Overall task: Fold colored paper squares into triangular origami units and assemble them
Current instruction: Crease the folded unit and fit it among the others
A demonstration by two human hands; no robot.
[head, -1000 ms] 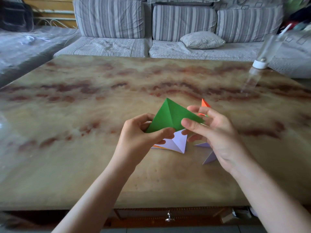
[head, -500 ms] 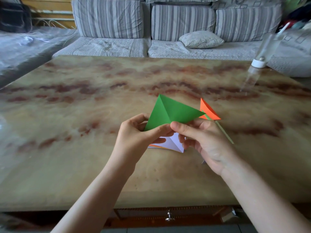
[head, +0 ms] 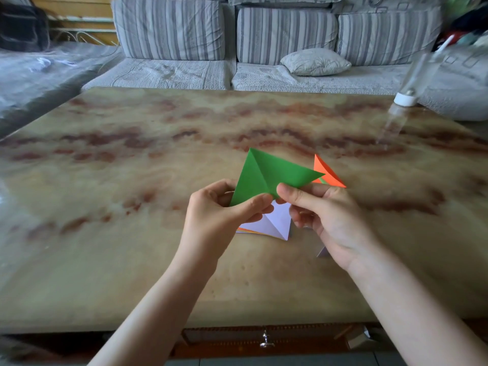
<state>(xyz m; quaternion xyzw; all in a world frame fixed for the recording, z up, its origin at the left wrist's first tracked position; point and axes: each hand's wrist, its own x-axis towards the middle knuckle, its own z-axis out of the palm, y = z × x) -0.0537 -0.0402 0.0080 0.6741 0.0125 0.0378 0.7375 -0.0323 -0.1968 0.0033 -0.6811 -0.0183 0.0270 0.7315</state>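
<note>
The green paper (head: 266,175), part-folded, is up off the table, just above a stack of pale sheets (head: 274,223). The left hand (head: 216,215) pinches its lower left corner and the right hand (head: 324,215) pinches the lower edge by the crease. Best bet here is to line the edges up exactly before pressing. An orange unit (head: 326,173) peeks out behind; I can't tell who holds it. Underneath is a marbled table (head: 132,180) with a clear bottle (head: 404,99) far right, and a striped sofa (head: 171,30) and cushion (head: 315,62) beyond.
</note>
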